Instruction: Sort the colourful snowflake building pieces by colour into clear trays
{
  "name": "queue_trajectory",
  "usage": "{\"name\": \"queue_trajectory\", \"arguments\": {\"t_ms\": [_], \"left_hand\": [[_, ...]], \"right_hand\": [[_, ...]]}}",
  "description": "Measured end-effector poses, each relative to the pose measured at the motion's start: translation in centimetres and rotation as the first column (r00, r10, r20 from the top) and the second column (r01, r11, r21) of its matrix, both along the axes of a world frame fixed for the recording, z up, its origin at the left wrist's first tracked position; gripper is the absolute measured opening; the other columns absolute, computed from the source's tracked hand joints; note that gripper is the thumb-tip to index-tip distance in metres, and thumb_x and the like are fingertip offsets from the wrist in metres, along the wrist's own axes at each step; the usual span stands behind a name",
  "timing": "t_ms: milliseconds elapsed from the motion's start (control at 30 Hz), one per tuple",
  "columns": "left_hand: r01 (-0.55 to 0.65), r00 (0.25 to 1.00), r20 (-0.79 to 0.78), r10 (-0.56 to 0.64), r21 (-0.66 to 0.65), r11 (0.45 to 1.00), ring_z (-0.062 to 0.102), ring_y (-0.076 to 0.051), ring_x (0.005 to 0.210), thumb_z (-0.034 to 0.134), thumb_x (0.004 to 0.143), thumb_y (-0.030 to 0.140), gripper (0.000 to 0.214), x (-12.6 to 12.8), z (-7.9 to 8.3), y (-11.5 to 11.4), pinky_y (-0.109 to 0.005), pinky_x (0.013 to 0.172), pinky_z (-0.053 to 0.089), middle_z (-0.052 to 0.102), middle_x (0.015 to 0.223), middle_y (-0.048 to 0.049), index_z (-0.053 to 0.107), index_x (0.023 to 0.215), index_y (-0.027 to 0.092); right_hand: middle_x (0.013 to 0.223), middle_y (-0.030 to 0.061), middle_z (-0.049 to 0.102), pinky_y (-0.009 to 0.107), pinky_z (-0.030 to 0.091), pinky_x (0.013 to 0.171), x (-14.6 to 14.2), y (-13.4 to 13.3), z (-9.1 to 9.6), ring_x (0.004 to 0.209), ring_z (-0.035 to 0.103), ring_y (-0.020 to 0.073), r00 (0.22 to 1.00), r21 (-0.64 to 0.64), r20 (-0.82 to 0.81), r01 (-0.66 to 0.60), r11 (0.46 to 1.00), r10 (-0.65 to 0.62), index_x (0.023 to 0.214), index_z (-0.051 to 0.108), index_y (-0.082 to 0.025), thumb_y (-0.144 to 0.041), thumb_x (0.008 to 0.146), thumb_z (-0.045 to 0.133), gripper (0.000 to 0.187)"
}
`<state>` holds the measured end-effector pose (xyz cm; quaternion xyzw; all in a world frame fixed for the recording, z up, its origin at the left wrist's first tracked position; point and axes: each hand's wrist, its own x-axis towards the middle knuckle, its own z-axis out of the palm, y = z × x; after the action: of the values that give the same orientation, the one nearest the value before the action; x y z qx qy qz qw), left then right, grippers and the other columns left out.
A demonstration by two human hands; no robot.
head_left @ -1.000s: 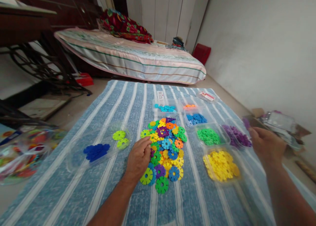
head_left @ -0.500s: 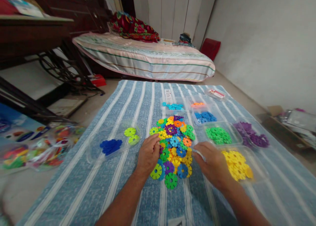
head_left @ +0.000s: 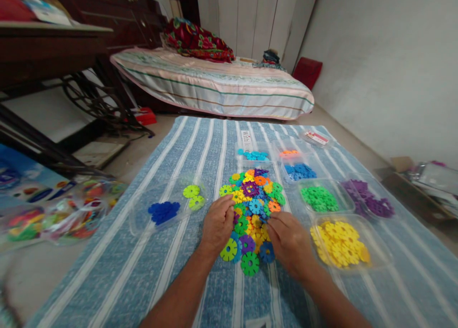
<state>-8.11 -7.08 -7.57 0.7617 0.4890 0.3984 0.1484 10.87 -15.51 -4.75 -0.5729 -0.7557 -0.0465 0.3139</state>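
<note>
A heap of mixed coloured plastic discs [head_left: 252,201] lies on a blue striped cloth [head_left: 200,146]. My left hand [head_left: 217,223] rests on the heap's left edge, fingers curled onto the discs. On the heap's right side my right hand [head_left: 289,239] lies palm down with its fingers bent among the discs. What either hand grips is hidden. Clear trays around the heap hold sorted discs: yellow [head_left: 339,242], green [head_left: 318,198], purple [head_left: 370,201], blue [head_left: 298,170], dark blue with lime [head_left: 168,208].
A low bed [head_left: 214,84] stands beyond the cloth. Dark furniture and a metal frame [head_left: 86,94] are at the left. Bags of coloured pieces [head_left: 53,213] lie on the floor left of the cloth. A wall and boxes [head_left: 422,180] are at the right.
My right hand came from the purple tray at the far right across to the heap and now rests on its right side. My left hand stayed on the heap. The view shifted slightly.
</note>
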Motion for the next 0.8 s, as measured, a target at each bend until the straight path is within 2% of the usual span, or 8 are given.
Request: {"name": "queue_trajectory", "arguments": {"t_ms": [167,267,367,433,533,600,667,800], "left_hand": [[0.000,1.000,-0.020,0.000,-0.006,1.000,0.060,-0.021,0.106,0.042,0.085,0.020,0.025,0.1,0.1,0.0,-0.042,0.095,0.049,0.067,0.110,-0.0086,0.065,0.093,0.018],[-0.001,1.000,-0.016,0.001,-0.005,1.000,0.060,-0.021,0.106,0.042,0.085,0.020,0.024,0.1,0.1,-0.1,-0.043,0.095,0.049,0.067,0.110,-0.0080,0.065,0.093,0.019],[-0.007,1.000,-0.017,0.007,0.002,1.000,0.061,-0.020,0.106,0.043,0.085,0.020,0.024,0.1,0.1,-0.1,-0.042,0.095,0.049,0.067,0.110,-0.0075,0.065,0.092,0.019],[-0.009,1.000,-0.022,0.009,0.002,1.000,0.061,-0.020,0.105,0.042,0.085,0.020,0.024,0.1,0.1,-0.1,-0.042,0.095,0.049,0.068,0.109,-0.0076,0.065,0.092,0.019],[-0.006,1.000,-0.028,0.006,-0.002,1.000,0.061,-0.021,0.105,0.042,0.086,0.021,0.024,0.1,0.2,-0.1,-0.042,0.095,0.049,0.068,0.109,-0.0081,0.065,0.092,0.019],[-0.005,1.000,-0.028,0.005,-0.003,1.000,0.061,-0.020,0.105,0.041,0.086,0.021,0.024,0.1,0.2,-0.1,-0.041,0.095,0.049,0.068,0.109,-0.0081,0.065,0.092,0.019],[-0.004,1.000,-0.027,0.004,-0.003,1.000,0.060,-0.020,0.105,0.041,0.086,0.021,0.024,0.1,0.2,-0.1,-0.041,0.095,0.049,0.068,0.109,-0.0079,0.065,0.092,0.019],[-0.003,1.000,-0.030,0.003,-0.007,1.000,0.060,-0.020,0.106,0.042,0.086,0.021,0.024,0.1,0.2,-0.1,-0.041,0.095,0.048,0.068,0.109,-0.0076,0.065,0.092,0.019]], "right_hand": [[0.080,0.0040,0.065,0.026,0.048,0.070,2.5,1.2,1.6,0.076,0.060,0.0151,0.980,-0.064,-0.199,0.018,0.998,-0.030,0.079,0.063,-0.020,-0.024,0.089,0.048,0.018],[0.078,0.0050,0.066,0.029,0.047,0.072,5.4,3.4,4.0,0.075,0.060,0.0170,0.976,0.062,-0.122,0.190,0.980,-0.182,0.077,0.063,-0.020,-0.030,0.089,0.048,0.021],[0.082,0.0076,0.067,0.033,0.046,0.075,7.5,5.4,6.2,0.080,0.061,0.0204,0.921,0.227,-0.083,0.390,0.892,-0.381,0.085,0.065,-0.018,-0.035,0.088,0.050,0.023],[0.082,0.0072,0.067,0.033,0.046,0.075,7.6,5.7,6.6,0.080,0.061,0.0206,0.923,0.243,-0.088,0.384,0.891,-0.374,0.089,0.066,-0.019,-0.036,0.087,0.051,0.023],[0.084,0.0056,0.068,0.030,0.048,0.076,6.1,4.8,5.1,0.080,0.062,0.0183,0.986,0.126,-0.066,0.161,0.979,-0.153,0.086,0.066,-0.021,-0.032,0.089,0.049,0.021],[0.088,0.0058,0.067,0.029,0.048,0.077,4.8,3.9,3.4,0.084,0.061,0.0178,0.999,0.021,-0.045,0.029,0.999,-0.028,0.085,0.066,-0.021,-0.028,0.090,0.048,0.020],[0.091,0.0063,0.067,0.029,0.047,0.076,3.8,3.1,2.0,0.086,0.060,0.0182,1.000,-0.065,-0.015,0.010,0.998,-0.011,0.087,0.066,-0.021,-0.025,0.089,0.048,0.018],[0.087,0.0056,0.065,0.029,0.044,0.070,3.0,2.6,1.1,0.082,0.060,0.0193,0.985,-0.201,0.129,0.138,0.970,-0.113,0.090,0.065,-0.021,-0.021,0.088,0.050,0.016]]}}
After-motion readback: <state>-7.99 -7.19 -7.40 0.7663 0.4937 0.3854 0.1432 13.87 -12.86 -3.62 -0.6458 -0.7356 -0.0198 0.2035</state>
